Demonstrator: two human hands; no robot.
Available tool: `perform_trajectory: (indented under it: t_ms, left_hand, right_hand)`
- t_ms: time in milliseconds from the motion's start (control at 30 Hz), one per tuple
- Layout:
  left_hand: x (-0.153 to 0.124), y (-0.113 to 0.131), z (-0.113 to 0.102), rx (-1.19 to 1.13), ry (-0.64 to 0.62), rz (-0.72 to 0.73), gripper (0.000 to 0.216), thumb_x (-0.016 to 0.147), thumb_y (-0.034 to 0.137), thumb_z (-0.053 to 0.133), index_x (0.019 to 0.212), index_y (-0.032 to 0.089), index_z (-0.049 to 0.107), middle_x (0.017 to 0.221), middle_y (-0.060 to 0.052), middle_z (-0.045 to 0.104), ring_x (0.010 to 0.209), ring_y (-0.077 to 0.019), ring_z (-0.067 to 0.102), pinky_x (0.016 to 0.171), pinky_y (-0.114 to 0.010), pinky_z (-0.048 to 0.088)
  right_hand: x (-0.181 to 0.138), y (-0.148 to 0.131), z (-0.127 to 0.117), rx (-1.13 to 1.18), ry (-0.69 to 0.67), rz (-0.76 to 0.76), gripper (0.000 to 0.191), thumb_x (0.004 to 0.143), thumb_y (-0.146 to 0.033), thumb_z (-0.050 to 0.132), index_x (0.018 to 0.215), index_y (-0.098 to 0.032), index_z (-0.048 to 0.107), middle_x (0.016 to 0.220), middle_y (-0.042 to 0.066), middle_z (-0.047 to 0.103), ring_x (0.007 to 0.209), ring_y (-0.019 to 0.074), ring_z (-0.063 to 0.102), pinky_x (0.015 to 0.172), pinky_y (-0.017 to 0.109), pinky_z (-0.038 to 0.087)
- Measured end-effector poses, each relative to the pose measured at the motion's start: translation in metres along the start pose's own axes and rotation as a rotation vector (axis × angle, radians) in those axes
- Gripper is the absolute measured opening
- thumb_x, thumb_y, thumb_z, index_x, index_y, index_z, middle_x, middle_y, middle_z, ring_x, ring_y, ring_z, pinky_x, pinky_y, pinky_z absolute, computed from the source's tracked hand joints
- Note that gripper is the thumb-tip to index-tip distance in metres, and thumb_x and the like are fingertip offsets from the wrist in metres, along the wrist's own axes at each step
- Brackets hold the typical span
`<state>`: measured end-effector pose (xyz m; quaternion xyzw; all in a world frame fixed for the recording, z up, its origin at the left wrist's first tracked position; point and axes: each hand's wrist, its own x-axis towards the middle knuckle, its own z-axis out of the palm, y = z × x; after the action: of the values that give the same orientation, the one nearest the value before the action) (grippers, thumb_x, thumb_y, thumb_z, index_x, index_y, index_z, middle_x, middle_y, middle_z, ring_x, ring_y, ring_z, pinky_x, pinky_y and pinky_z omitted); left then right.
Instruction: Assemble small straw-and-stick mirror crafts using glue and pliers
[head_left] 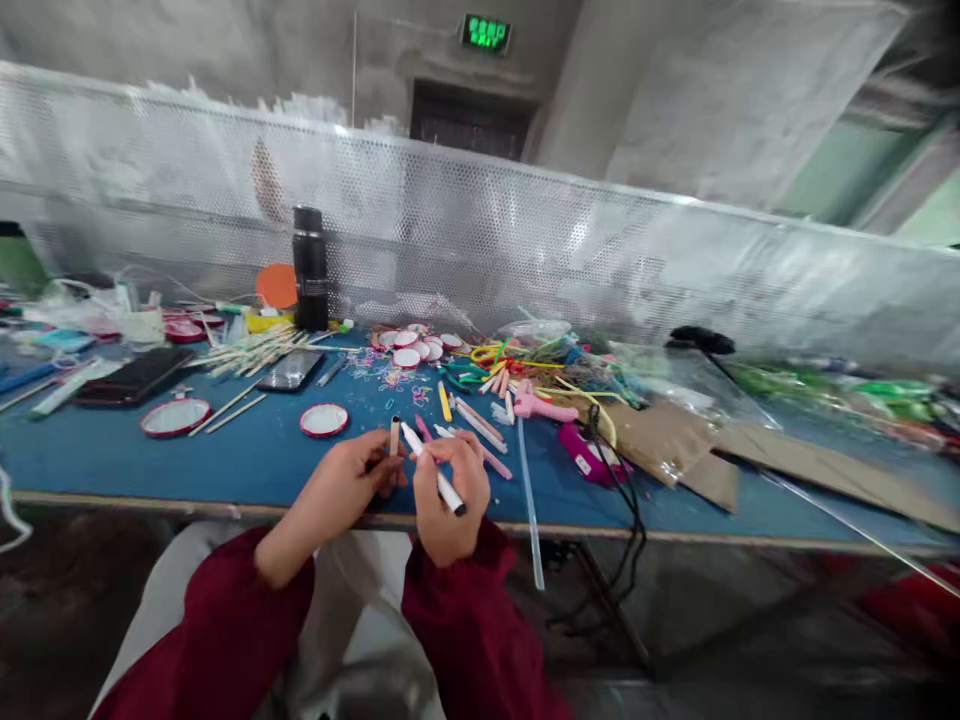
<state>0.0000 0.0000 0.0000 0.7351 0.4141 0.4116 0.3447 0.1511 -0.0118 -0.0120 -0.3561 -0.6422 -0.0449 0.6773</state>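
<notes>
Both my hands, in dark red sleeves, meet at the near edge of the blue table. My right hand is closed round a white marker pen with a black end, held slanting. My left hand pinches a short tan stick that points upward. Its fingertips sit close to the pen's upper end. Loose pink, white and yellow sticks lie on the table just beyond my hands.
Round red-rimmed discs and thin wooden sticks lie to the left, with a phone and a black flask. A clear rod overhangs the table edge. A pink glue gun with black cable, cardboard and a mesh partition are at right and behind.
</notes>
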Motion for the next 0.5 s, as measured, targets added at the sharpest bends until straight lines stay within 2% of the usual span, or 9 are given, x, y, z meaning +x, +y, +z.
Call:
perform_trajectory:
  t_ms: [500]
  left_hand:
    - [0.0009, -0.0035, -0.0005, 0.014, -0.012, 0.023, 0.011, 0.094, 0.028, 0.052, 0.094, 0.019, 0.059, 0.071, 0.002, 0.064, 0.061, -0.0127, 0.057, 0.058, -0.022, 0.042]
  right_hand:
    - [0.0026, -0.0020, 0.0000, 0.038, -0.017, -0.015, 0.010, 0.088, -0.016, 0.055, 0.082, -0.023, 0.056, 0.076, -0.002, 0.069, 0.074, 0.0157, 0.064, 0.099, 0.044, 0.042]
